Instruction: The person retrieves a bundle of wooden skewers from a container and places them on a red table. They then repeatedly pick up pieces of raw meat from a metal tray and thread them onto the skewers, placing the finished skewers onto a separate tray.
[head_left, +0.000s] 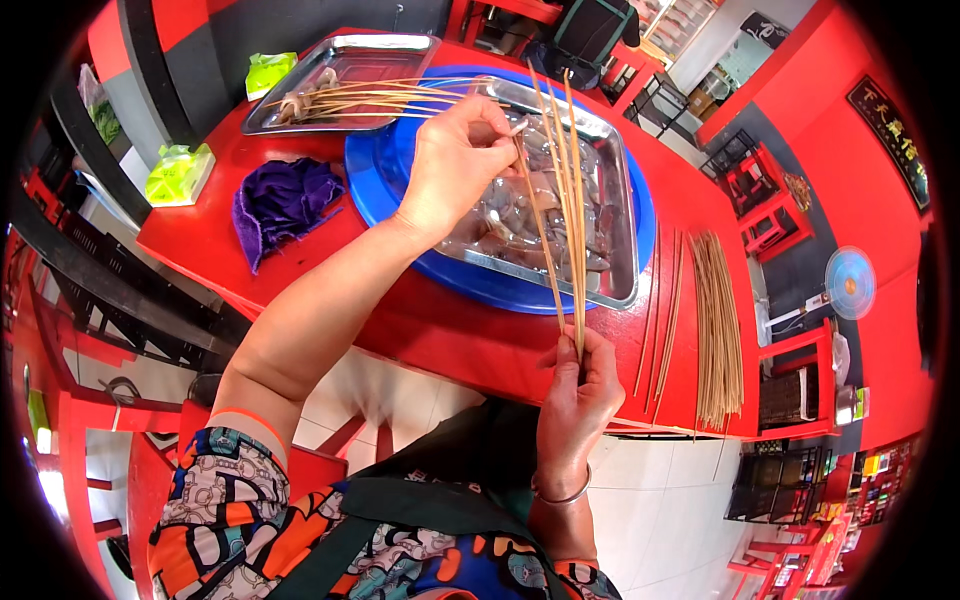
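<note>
My left hand (469, 154) pinches a small pale piece of raw seafood at the tip of one bamboo skewer, above a metal tray (626, 247). My right hand (581, 382) grips the lower ends of several bamboo skewers (574, 225), their tips fanned upward over the tray. Wet, greyish raw seafood, perhaps squid (517, 217), lies in that tray, which rests on a blue plastic basin or lid (367, 180). Farther left, a second metal tray (352, 49) holds skewers (367, 97) with pale pieces (300, 97) threaded at their left ends.
A bundle of bare skewers (716, 330) lies at the red table's (442, 352) right, beside a few loose ones (667, 330). On the left are a crumpled purple cloth (281, 202) and two green-and-white packets (180, 176) (270, 73). Red chairs and stools stand around.
</note>
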